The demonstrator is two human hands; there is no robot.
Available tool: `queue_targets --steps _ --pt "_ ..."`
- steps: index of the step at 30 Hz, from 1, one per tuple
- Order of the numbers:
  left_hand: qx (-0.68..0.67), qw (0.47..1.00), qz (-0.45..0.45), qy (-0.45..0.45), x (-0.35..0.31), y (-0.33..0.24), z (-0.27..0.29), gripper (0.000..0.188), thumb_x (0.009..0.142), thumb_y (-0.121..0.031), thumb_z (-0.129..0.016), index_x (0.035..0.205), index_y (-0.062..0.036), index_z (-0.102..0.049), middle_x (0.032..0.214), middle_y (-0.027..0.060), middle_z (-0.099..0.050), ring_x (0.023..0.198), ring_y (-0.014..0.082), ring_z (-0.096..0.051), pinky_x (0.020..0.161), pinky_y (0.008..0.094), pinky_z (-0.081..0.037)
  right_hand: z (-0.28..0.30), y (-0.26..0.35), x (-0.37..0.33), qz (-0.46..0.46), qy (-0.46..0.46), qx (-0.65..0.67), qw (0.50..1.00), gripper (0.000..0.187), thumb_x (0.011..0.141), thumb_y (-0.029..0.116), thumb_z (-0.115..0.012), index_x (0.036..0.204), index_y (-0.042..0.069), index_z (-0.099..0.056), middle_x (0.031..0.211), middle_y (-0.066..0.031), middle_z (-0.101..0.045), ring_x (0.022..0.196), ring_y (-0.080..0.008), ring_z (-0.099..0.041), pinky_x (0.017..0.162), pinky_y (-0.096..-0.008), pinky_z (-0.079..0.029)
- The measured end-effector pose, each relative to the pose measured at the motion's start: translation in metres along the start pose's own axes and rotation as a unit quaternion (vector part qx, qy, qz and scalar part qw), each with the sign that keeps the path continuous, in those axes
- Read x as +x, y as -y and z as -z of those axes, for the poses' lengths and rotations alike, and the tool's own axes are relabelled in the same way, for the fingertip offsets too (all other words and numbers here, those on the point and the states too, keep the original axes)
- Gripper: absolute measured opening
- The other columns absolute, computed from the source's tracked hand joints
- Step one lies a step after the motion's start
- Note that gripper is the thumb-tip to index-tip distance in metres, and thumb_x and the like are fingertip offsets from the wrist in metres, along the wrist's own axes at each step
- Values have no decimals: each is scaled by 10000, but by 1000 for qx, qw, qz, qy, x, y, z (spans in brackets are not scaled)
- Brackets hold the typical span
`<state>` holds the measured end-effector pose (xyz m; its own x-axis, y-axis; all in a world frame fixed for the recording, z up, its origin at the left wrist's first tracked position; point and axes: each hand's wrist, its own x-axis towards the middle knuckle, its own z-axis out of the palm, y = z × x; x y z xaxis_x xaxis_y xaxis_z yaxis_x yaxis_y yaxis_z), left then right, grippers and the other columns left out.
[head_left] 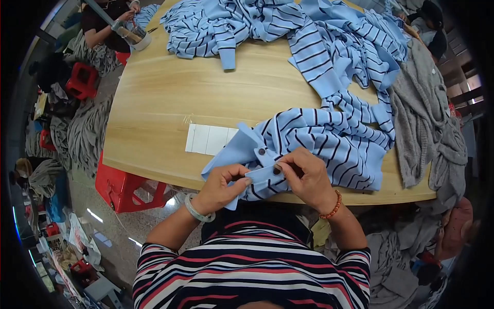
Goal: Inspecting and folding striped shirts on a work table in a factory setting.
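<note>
A light-blue knit garment with dark and white stripes [329,139] lies bunched at the table's near edge. My left hand [221,188] pinches the plain blue button band [261,177] between thumb and fingers. At the band's other end my right hand [307,177] has thumb and forefinger closed at a dark round button [277,169]. A second dark button [262,152] shows on the garment just above. Left of the garment, a white paper strip [206,139] with ruled lines lies on the wooden table [154,108], partly under the blue collar-like edge.
More striped blue garments [231,26] are heaped along the far side. Grey knits [419,113] hang over the right edge. A red stool [121,188] stands beside the table at left. Another person's hands [128,13] work at the far left, near a small container [140,41].
</note>
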<state>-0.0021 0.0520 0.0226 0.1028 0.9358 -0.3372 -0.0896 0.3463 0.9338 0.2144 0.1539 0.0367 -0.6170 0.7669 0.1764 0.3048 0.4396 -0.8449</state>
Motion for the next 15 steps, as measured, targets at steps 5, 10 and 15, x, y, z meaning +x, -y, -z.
queue_targets --steps 5,10,15 --pt "31 997 -61 -23 -11 -1 -9 133 914 -92 -591 969 19 -638 818 -16 -613 776 45 -509 702 217 -436 -14 43 -1 56 5 9 998 291 813 -30 -654 1094 45 -627 1008 -139 -624 691 -239 -642 615 -336 -512" --pt "4 999 -40 34 -19 16 -6 187 941 -107 -578 1093 -7 -623 912 -28 -613 827 29 -512 736 194 -438 -27 33 -12 71 90 -23 993 233 785 -19 -677 1012 21 -642 848 -127 -594 696 -301 -623 588 -351 -497" --pt "99 993 -53 31 -24 24 -19 280 856 -140 -678 1089 -2 -608 973 65 -656 909 102 -578 811 255 -472 -27 35 -20 60 117 -33 991 151 765 -17 -691 907 12 -651 792 -109 -591 682 -291 -622 577 -345 -496"
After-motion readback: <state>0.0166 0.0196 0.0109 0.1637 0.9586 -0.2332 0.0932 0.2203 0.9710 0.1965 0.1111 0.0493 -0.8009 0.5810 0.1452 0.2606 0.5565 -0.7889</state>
